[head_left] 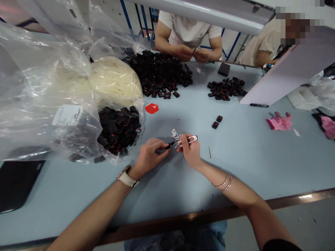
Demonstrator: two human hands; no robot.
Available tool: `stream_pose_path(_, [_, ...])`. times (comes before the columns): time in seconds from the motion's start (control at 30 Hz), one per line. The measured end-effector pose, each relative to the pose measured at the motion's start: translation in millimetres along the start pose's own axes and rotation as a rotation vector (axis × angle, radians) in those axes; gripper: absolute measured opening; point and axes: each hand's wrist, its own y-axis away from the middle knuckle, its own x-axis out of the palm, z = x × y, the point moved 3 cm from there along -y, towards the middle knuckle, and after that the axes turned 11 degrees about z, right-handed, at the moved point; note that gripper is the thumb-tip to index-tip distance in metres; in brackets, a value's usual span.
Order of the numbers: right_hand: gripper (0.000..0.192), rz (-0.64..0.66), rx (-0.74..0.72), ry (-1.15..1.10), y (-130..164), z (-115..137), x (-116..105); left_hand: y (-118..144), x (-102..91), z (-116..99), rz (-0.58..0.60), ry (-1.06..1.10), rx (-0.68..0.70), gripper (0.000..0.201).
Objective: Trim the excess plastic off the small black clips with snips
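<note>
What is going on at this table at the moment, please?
A person pinches a small black piece in the left hand and holds small snips to it with the right hand. White scraps lie just beyond. Across the pale blue table, another person works beside a heap of black pieces.

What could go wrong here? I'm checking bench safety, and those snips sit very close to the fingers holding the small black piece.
The right hand works the snips right by the left hand fingertips pinching the small black piece; a slip might nick them. White trimmings could scatter across the table.
</note>
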Motion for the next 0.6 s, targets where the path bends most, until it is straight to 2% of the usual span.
stream_pose_path(0.23, [0.031, 0.057, -0.073, 0.095, 4, 0, 1, 0, 0.1, 0, 0.029, 0.044, -0.010, 0.012])
stream_pose_path(0.4, [0.039, 0.045, 0.018, -0.035, -3, 1, 0, -1, -0.2, 0, 0.048, 0.047, 0.007, 0.013])
stream_pose_path(0.6, [0.043, 0.031, 0.121, -0.226, -14, -10, -1, -1, 0.1, 0, 0.030, 0.089, 0.026, 0.014])
